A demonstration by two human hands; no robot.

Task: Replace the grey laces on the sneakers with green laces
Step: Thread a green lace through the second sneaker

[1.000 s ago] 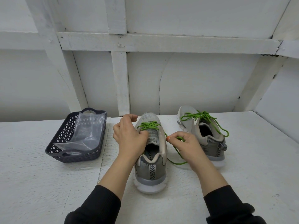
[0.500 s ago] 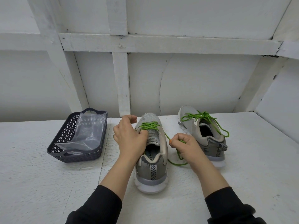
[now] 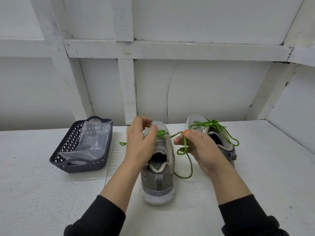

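Note:
Two grey sneakers stand on the white table, heels toward me. The near sneaker [image 3: 157, 174] has a green lace [image 3: 162, 133] threaded through its lower eyelets. My left hand [image 3: 139, 145] hovers over its tongue with curled fingers pinching the lace by the eyelets; a lace tip [image 3: 122, 143] pokes out to the hand's left. My right hand [image 3: 201, 150] pinches the other lace strand beside the shoe, and this strand loops down onto the table. The far sneaker [image 3: 223, 143] at the right is fully laced in green [image 3: 213, 125].
A dark plastic basket [image 3: 75, 167] holding a clear plastic bag [image 3: 92, 142] sits at the left of the table. White wall panels with beams rise behind the shoes. The table [image 3: 255, 167] ends at a wall on the right.
Both hands rose a little. My right hand drew its lace strand up and to the right. A lace tip now shows to the left of my left hand.

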